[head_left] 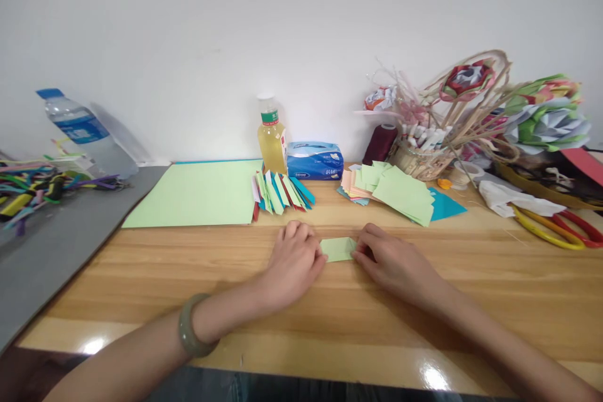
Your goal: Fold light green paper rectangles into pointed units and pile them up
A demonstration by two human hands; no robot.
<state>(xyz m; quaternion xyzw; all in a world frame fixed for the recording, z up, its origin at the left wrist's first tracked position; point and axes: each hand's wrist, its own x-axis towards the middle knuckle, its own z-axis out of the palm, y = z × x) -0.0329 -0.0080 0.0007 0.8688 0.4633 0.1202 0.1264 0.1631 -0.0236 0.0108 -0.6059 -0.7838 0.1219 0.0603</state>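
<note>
A small folded piece of light green paper (337, 249) lies between my two hands near the middle of the wooden table. My left hand (295, 262), with a bangle (192, 326) on its wrist, pinches the paper's left end. At the right end, where a small triangular fold shows, the fingertips of my right hand (387, 257) are closed on the paper. Just behind sits a row of folded paper pieces (281, 192) in green, blue, red and white. A loose pile of green paper pieces (402, 192) lies beyond my right hand.
Large green sheets (193, 195) lie at the back left. A bottle of yellow drink (272, 141) and a blue tissue pack (315, 161) stand by the wall. At right are scissors (549, 226) and a glass jar (421, 157) with paper flowers; at left, a water bottle (87, 132).
</note>
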